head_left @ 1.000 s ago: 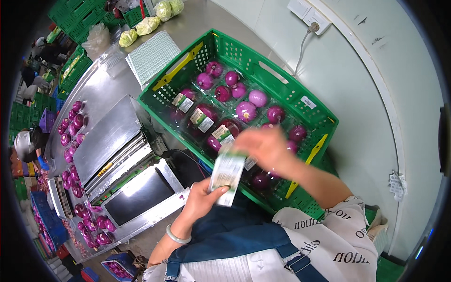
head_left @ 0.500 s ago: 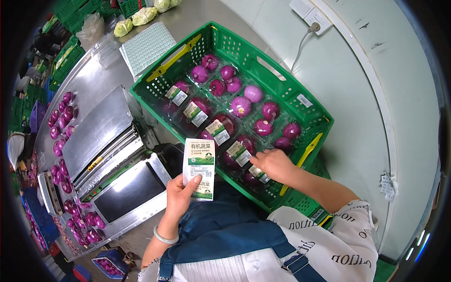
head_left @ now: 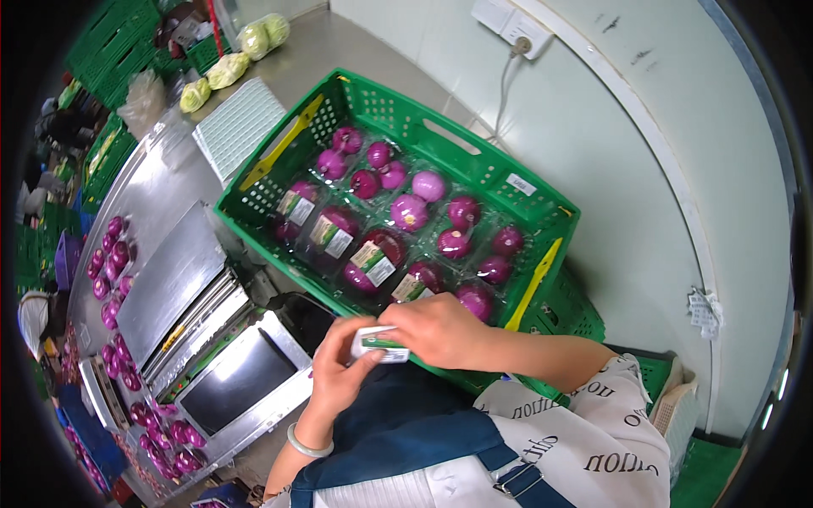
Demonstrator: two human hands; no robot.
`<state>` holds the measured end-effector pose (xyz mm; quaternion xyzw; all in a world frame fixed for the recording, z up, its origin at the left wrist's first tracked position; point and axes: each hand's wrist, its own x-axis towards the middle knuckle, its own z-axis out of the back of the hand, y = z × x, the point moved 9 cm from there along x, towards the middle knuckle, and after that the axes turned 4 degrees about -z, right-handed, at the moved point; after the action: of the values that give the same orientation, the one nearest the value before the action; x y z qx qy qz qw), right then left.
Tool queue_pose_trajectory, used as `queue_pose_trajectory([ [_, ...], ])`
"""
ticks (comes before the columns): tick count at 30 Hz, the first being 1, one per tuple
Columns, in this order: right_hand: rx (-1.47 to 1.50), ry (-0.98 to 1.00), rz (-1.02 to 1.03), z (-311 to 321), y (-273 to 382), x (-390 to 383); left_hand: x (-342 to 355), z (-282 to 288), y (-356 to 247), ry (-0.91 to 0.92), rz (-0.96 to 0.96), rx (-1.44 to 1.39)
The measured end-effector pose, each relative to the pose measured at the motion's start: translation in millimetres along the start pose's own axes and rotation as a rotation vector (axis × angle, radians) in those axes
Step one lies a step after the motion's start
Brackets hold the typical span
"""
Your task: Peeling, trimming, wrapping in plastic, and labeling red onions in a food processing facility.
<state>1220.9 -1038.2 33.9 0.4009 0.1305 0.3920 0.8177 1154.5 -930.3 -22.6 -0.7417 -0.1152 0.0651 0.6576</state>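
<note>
Right hand moved from packed onions to label strip, joining the left hand.
Left fingers pinched it; right fingertips met its edge, grip unclear; onions lay beyond.

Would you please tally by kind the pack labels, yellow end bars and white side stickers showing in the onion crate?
Green-and-white rectangular labels on clear plastic onion packs: 4
Long yellow plastic bars on the perforated green plastic crate: 2
White rectangular sticker on the crate's side: 1
Total: 7
</note>
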Motion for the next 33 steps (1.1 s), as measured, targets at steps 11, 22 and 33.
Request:
queue_pose_trajectory([
  [11, 0.357, -0.139, -0.413, 84.9, -89.8, 25.2, -22.0, -17.8, 38.5, 0.33, 0.415, 0.212],
  [22, -0.888, 0.697, -0.309, 50.2, -265.3, -56.1, -17.1, 18.0, 41.2, 0.046, 0.438, -0.001],
  [33, 0.141, 0.142, -0.247, 49.9, -147.3, 1.5, -4.1, -19.1, 26.5, 0.168, 0.328, 0.105],
])
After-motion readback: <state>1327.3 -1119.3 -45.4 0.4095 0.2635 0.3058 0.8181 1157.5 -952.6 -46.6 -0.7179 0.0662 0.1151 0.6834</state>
